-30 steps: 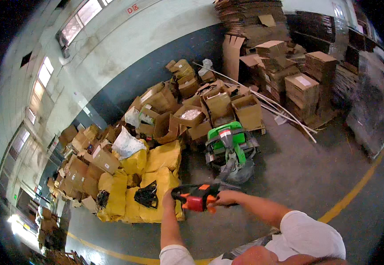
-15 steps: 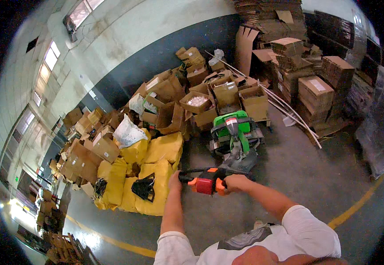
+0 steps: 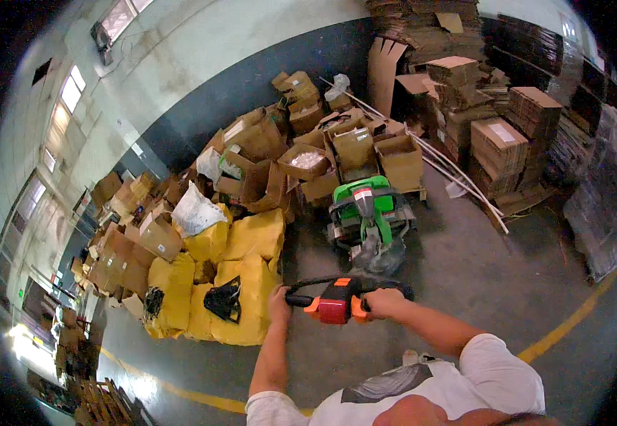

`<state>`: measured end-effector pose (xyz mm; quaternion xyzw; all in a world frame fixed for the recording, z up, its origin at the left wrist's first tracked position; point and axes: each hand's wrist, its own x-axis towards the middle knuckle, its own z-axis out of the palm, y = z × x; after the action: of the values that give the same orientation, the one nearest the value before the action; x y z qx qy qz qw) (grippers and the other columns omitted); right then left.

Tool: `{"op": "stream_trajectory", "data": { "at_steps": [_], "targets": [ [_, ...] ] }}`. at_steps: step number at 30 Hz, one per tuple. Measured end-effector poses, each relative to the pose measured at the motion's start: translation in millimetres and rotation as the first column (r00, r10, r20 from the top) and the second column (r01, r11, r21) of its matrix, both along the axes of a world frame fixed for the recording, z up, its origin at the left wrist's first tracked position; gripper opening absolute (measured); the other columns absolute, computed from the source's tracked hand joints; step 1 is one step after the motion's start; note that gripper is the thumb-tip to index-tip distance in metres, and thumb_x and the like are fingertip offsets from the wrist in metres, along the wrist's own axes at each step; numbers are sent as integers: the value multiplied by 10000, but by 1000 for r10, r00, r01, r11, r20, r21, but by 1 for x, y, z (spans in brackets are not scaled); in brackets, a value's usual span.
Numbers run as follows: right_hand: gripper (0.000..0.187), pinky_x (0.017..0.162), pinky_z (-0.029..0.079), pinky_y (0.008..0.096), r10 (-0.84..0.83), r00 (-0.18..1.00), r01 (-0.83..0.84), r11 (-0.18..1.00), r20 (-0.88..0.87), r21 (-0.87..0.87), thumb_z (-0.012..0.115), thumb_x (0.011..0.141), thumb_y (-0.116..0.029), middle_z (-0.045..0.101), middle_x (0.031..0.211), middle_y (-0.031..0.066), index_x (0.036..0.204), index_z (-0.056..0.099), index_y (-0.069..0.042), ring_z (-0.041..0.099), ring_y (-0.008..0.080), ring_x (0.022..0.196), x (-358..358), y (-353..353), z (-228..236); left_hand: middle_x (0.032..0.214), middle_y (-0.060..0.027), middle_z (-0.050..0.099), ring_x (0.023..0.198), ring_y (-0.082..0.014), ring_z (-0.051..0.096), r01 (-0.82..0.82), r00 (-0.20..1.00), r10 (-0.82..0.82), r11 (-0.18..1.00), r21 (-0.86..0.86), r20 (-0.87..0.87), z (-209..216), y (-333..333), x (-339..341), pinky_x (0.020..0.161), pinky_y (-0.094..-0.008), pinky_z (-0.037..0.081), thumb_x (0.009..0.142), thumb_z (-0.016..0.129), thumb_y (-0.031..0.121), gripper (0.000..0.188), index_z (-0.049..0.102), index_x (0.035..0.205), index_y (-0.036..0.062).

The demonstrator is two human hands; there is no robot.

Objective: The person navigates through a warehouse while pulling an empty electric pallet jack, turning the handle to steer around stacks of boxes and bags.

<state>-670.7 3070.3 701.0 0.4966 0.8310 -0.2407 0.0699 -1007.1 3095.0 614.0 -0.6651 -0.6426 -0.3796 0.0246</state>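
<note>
Both my hands are on the tiller handle [image 3: 334, 311] of a green electric pallet truck [image 3: 367, 202]. This handle head is black, with a red block in its middle and orange parts at either side. My left hand [image 3: 278, 304] wraps round the left grip. Round the right grip my right hand [image 3: 385, 304] is closed, its fingers partly hidden. Beyond the handle stands the truck's green and black body, in front of open cardboard boxes. Its forks cannot be made out.
Yellow wrapped bales [image 3: 251, 245] sit at the left, a black strap-like bundle [image 3: 223, 299] on them. Open cardboard boxes [image 3: 354, 153] are piled behind. White poles [image 3: 457, 176] lie at the right near stacked flat cartons [image 3: 499, 153]. A yellow floor line [image 3: 567, 319] runs at right.
The handle head has tipped, so more of its black top face shows. Boxes, bales and truck body have shifted slightly left in the view. Both hands keep their grip.
</note>
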Motion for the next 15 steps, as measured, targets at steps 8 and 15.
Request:
{"op": "stream_trajectory", "data": {
  "at_steps": [8, 15],
  "targets": [
    [588, 748, 500, 394, 34, 994, -28, 998, 108, -57, 713, 659, -431, 641, 1011, 73, 1165, 538, -189, 619, 277, 929, -33, -68, -55, 1049, -139, 595, 1004, -360, 516, 124, 989, -121, 991, 40, -84, -47, -108, -33, 895, -421, 393, 589, 578, -102, 340, 577, 898, 40],
    [582, 743, 481, 417, 126, 984, -124, 992, 127, -26, 739, 634, -437, 640, 996, 98, 1112, 549, -164, 610, 302, 913, 49, -105, -14, 1003, -152, 595, 1030, -377, 503, 173, 985, -172, 983, 59, -33, 13, -169, 49, 907, -438, 387, 569, 598, -88, 319, 573, 868, 22]
  ]
}}
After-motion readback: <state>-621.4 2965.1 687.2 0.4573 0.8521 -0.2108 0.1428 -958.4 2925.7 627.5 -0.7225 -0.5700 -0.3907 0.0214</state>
